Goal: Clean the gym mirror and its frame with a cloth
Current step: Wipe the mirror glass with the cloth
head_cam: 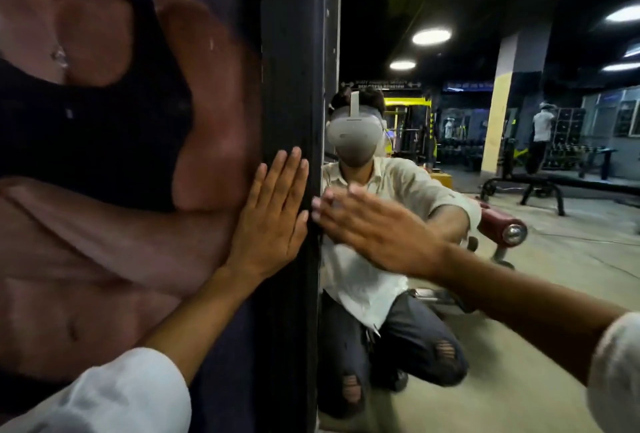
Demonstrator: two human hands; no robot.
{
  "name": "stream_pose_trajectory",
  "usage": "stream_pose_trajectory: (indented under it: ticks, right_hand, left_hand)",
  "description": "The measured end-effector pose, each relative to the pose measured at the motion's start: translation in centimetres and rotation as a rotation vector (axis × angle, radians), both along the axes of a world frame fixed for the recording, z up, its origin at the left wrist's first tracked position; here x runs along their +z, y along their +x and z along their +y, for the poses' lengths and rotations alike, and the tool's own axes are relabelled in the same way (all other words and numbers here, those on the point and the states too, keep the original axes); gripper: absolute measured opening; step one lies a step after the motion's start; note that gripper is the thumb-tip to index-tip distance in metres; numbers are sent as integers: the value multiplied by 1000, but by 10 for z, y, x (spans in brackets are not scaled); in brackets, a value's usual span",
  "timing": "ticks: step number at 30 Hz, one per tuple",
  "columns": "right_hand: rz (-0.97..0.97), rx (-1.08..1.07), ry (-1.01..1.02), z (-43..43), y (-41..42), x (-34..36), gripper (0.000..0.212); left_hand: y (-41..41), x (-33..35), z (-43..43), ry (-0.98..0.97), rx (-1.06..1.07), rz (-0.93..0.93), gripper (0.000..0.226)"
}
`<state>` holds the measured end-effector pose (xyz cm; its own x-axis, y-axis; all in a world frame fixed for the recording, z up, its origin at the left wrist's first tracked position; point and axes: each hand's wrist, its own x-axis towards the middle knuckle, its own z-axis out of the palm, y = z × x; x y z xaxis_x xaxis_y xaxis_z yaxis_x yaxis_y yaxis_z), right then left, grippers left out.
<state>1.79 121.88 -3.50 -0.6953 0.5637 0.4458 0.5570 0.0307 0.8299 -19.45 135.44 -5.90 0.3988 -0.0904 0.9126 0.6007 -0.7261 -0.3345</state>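
Observation:
The gym mirror point(540, 287) fills the right half of the view and shows my kneeling reflection point(408, 335). Its black vertical frame point(294, 69) runs down the middle. My left hand point(273, 221) lies flat on the frame's left side, fingers straight and pointing up, holding nothing. My right hand point(374, 228) is blurred and stretched flat against the glass, its fingertips touching the frame's right edge. No cloth shows in either hand; whether anything is pressed under my right palm is hidden.
A large poster of a torso point(104, 155) covers the wall left of the frame. The mirror reflects a red padded machine roller point(498, 224), a black bench point(540, 186), a yellow pillar point(495, 127), weight racks and another person point(542, 127) far back.

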Motion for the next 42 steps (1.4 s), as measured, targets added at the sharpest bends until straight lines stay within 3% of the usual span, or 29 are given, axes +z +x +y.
stream_pose_trajectory:
  ticks: [3,6,9,13,16,21,27,31,34,36,38,40,42]
  right_hand:
    - [317,36,216,3,-2,69,63]
    - [536,75,315,12,-17,70,63]
    - [494,100,222,19,-23,3,67]
    - [271,58,42,9,-16,-61,62]
    - [106,38,22,2,-4,-24,60]
    - [391,47,148,6,-15,49,68]
    - [271,-16,211,5,-3,93,67]
    - [515,24,443,5,-2,186,58]
    - [715,107,528,16,-15,204,53]
    - [645,92,460,23,-23,187,57]
    - [453,41,305,16,-15,177,63]
    - [353,17,263,-1,10,200,60]
    - [520,40,411,-16,34,229,57]
  left_hand:
    - [6,-2,0,-14,-1,-19,68]
    - [5,-4,1,-3,-12,-28,68]
    - [6,-3,2,0,-37,-42,67]
    - [7,-3,2,12,-51,-49,68]
    - [3,4,2,49,-67,-56,69]
    - [2,80,1,130,-95,-77,68]
    - [18,136,-3,129,-46,-57,78]
    - [18,134,-2,149,-17,-50,81]
    - [22,145,-3,184,20,-21,85]
    - [27,158,-6,196,47,-15,84]
    - [32,169,-7,208,62,-6,79]
    - [35,173,-7,218,93,17,82]
    - [35,173,-6,226,106,31,84]
